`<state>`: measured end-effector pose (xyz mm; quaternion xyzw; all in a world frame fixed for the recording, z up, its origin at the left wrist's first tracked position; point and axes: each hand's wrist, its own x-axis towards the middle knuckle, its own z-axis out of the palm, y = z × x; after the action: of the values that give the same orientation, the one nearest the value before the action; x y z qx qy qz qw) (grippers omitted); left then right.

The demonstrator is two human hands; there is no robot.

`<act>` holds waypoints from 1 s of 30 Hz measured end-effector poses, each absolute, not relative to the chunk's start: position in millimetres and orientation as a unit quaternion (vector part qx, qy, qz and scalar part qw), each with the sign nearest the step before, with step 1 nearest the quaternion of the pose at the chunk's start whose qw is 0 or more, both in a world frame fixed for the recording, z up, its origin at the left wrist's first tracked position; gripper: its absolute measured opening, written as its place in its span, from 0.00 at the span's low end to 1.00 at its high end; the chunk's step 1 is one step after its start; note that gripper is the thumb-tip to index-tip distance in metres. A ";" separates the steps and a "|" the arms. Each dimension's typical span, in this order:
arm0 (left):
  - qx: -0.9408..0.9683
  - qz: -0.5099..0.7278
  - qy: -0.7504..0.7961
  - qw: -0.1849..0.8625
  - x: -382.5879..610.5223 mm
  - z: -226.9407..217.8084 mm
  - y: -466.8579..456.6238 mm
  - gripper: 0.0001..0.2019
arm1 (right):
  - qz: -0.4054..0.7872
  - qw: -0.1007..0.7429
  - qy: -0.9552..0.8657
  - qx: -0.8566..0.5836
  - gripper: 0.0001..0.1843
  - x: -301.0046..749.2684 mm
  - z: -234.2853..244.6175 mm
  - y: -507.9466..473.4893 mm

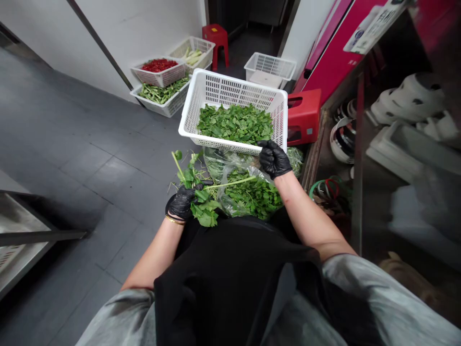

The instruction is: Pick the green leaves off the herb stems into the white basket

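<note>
Basket [191, 108]: picked green leaves.
Plastic bag [224, 174]: more greens.
Stems [206, 210]: pale stalks, dark leaves.
Left hand [181, 203]: gloved, clenched round stems.
Right hand [273, 158]: gloved, curled at basket rim, hold unclear.

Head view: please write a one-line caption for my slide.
Black-gloved left hand holds leafy stems; right hand is by the rim of a white basket of green leaves.
</note>
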<state>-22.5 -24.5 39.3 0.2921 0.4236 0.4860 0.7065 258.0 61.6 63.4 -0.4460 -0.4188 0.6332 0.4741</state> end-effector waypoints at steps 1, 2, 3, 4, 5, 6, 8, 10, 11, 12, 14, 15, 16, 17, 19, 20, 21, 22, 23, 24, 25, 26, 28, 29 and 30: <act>0.279 0.499 0.414 0.708 -19.4 40.7 -22.7 0.21 | 0.627 0.481 -0.400 -0.463 0.18 253.7 56.0 59.9; 0.271 0.510 0.404 0.710 -15.2 41.8 -20.7 0.24 | 0.638 0.455 -0.399 -0.476 0.18 245.3 48.2 56.2; 0.271 0.518 0.393 0.710 -10.1 42.2 -18.7 0.26 | 0.656 0.409 -0.411 -0.482 0.18 233.2 40.5 51.0; 0.281 0.519 0.383 0.711 -4.6 41.8 -16.7 0.29 | 0.676 0.353 -0.432 -0.482 0.19 218.6 33.4 45.2; 0.297 0.517 0.376 0.710 0.8 40.5 -14.9 0.32 | 0.686 0.304 -0.461 -0.474 0.19 203.0 27.5 39.7; 0.316 0.511 0.373 0.707 5.6 38.5 -13.4 0.34 | 0.675 0.282 -0.490 -0.474 0.18 188.4 23.3 35.7; 0.345 0.498 0.383 0.698 11.4 33.5 -11.6 0.39 | 0.635 0.250 -0.551 -0.480 0.18 167.6 20.7 33.8; 0.346 0.483 0.402 0.696 11.7 29.4 -10.9 0.40 | 0.596 0.212 -0.596 -0.494 0.20 163.2 24.8 39.2; 0.339 0.472 0.407 0.705 10.3 28.1 -10.5 0.39 | 0.586 0.192 -0.609 -0.498 0.20 166.4 28.3 42.9; 0.331 0.460 0.408 0.716 8.5 27.4 -9.7 0.38 | 0.582 0.175 -0.620 -0.496 0.20 171.7 31.9 46.6; 0.316 0.443 0.402 0.736 6.0 26.7 -6.4 0.34 | 0.577 0.166 -0.645 -0.472 0.19 183.2 37.3 51.8; 0.307 0.442 0.401 0.741 5.6 26.4 -3.6 0.32 | 0.565 0.176 -0.661 -0.460 0.17 187.3 38.3 53.3; 0.296 0.449 0.405 0.740 5.8 26.0 -0.3 0.29 | 0.543 0.192 -0.678 -0.456 0.15 189.3 38.1 54.3; 0.279 0.462 0.413 0.734 6.2 25.2 3.4 0.27 | 0.514 0.214 -0.693 -0.458 0.12 189.6 36.6 55.5; 0.237 0.497 0.435 0.712 6.5 22.9 10.7 0.22 | 0.466 0.268 -0.696 -0.475 0.09 187.1 31.1 60.4; 0.219 0.514 0.448 0.697 5.7 21.5 13.6 0.20 | 0.462 0.299 -0.682 -0.481 0.09 186.2 27.8 65.0; 0.207 0.526 0.460 0.684 4.1 19.9 15.7 0.18 | 0.476 0.330 -0.658 -0.482 0.10 186.7 24.6 71.4; 0.199 0.530 0.469 0.677 1.8 18.5 16.9 0.17 | 0.498 0.363 -0.624 -0.481 0.11 189.1 21.8 79.2; 0.192 0.529 0.474 0.677 -1.0 17.1 17.3 0.17 | 0.519 0.395 -0.582 -0.485 0.13 193.4 19.2 87.8; 0.183 0.523 0.475 0.683 -4.1 15.9 17.1 0.17 | 0.532 0.425 -0.539 -0.495 0.14 199.0 16.9 96.1; 0.169 0.520 0.472 0.691 -7.1 14.9 16.4 0.17 | 0.538 0.444 -0.503 -0.511 0.16 205.0 14.6 103.0; 0.148 0.523 0.466 0.699 -9.7 14.0 15.6 0.17 | 0.543 0.447 -0.479 -0.526 0.18 210.2 12.2 107.5; 0.098 0.537 0.454 0.704 -12.6 12.3 14.6 0.13 | 0.579 0.410 -0.469 -0.525 0.20 213.8 7.0 106.7; 0.077 0.541 0.450 0.706 -12.5 11.3 14.7 0.10 | 0.610 0.381 -0.479 -0.504 0.21 210.9 4.4 101.8; 0.064 0.540 0.446 0.711 -11.5 10.2 15.1 0.08 | 0.639 0.352 -0.496 -0.471 0.21 204.9 2.2 94.8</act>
<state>-11.5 15.1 10.2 0.0642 0.4462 0.5401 0.7107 204.9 94.8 2.2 -0.4712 -0.4957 0.6392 0.3517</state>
